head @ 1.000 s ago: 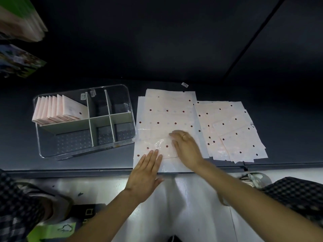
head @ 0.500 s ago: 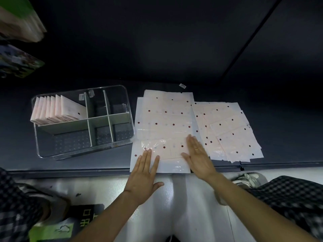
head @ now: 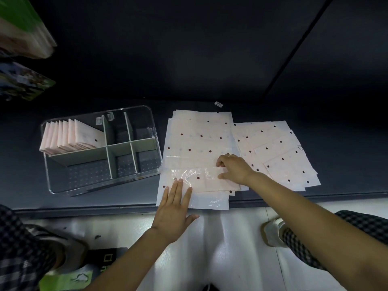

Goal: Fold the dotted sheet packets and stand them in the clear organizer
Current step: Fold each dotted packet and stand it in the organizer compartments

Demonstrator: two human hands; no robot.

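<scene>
The right hand point(head: 235, 169) has come in from the packet's right side since half a second ago and now sits curled over the right end of the top dotted packet point(head: 201, 179), fingers bent and thumb out, seemingly pinching its edge; I cannot tell how firm the hold is. The left hand point(head: 175, 208) is much as it was, spread flat, fingertips pressing the packet's left end near the front edge of the worktop point(head: 346, 164), gripping nothing. To my eye a fold is about to be drawn across while the left hand pins the sheet.

That packet lies on a pile of dotted sheets point(head: 199, 133) at the middle of the front edge, glossy film catching the light. A second, fanned pile point(head: 279, 152) rests just beside it toward the right. The clear organizer point(head: 100, 185) stands toward the left, near the front edge, with a row of folded packets point(head: 69, 135) upright in its back-left compartment; the other compartments look empty, so plenty remains.

The worktop is dark and matte, backed by a dark wall. A small label point(head: 218, 104) lies behind the piles. Below, a pale floor and checked trouser legs show.
</scene>
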